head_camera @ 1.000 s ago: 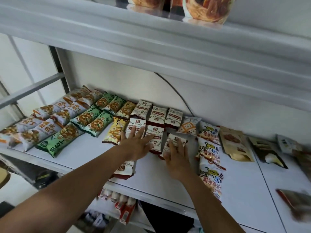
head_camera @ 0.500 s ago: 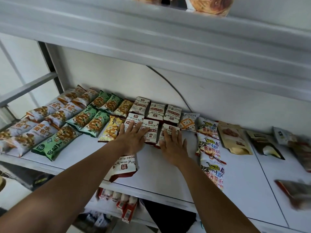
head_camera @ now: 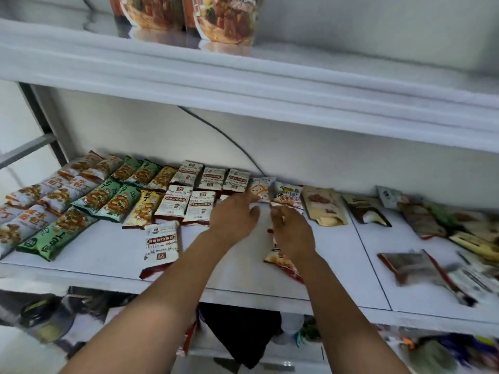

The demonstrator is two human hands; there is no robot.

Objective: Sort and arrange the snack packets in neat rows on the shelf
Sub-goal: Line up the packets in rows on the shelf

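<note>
Red-and-white packet point(head_camera: 161, 242) lies at the front edge of the shelf point(head_camera: 94, 255); an arm could knock it off. Left hand point(head_camera: 235, 215) spread, right hand point(head_camera: 293, 234) pinches yellow packet point(head_camera: 282, 261).

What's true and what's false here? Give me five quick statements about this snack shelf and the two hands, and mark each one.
1. The green packets lie left of the yellow packet. True.
2. One white and red packet lies alone in front of the rows, near the front edge of the shelf. True.
3. The upper shelf holds nothing. False: noodle bags stand on it.
4. Both hands work at the far left end. False: the left hand and right hand are near the middle of the shelf.
5. The brown pouch stands upright. False: it lies flat.
</note>
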